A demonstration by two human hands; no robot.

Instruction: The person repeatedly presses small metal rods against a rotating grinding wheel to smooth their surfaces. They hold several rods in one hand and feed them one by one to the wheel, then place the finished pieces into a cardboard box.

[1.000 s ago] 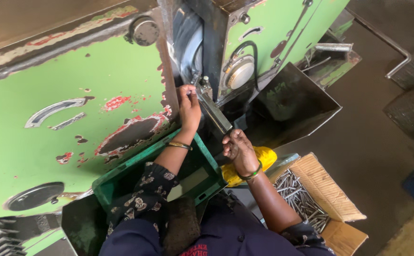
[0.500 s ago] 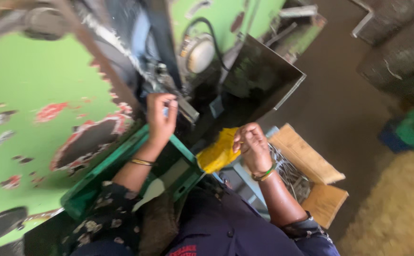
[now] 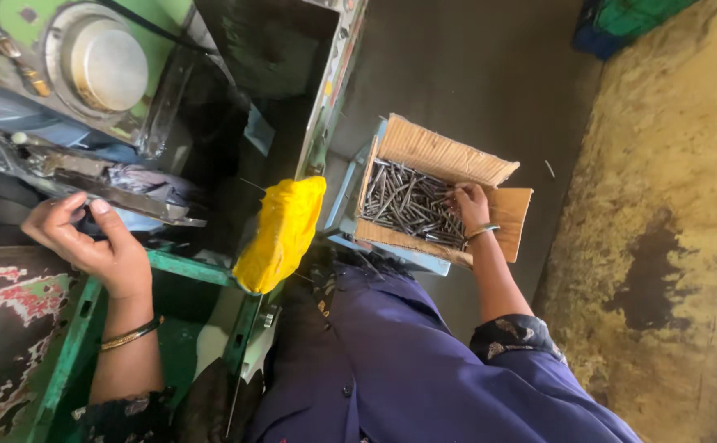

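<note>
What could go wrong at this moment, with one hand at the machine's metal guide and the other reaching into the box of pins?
1. The left hand rests against the metal guide of the green machine; if the machine moved, fingers might get pinched.
2. The right hand digs into loose metal pins, whose ends might prick it.
3. The cardboard box sits tilted on a blue stand, so pressing on it might spill pins.

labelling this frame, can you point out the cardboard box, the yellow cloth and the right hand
cardboard box [image 3: 444, 152], head view, on the bare upper flap.
yellow cloth [image 3: 283, 231], head view, on the middle of the hanging fabric.
right hand [image 3: 471, 205], head view, on the back of the hand, in the box among the metal pins [image 3: 403, 205].
</note>
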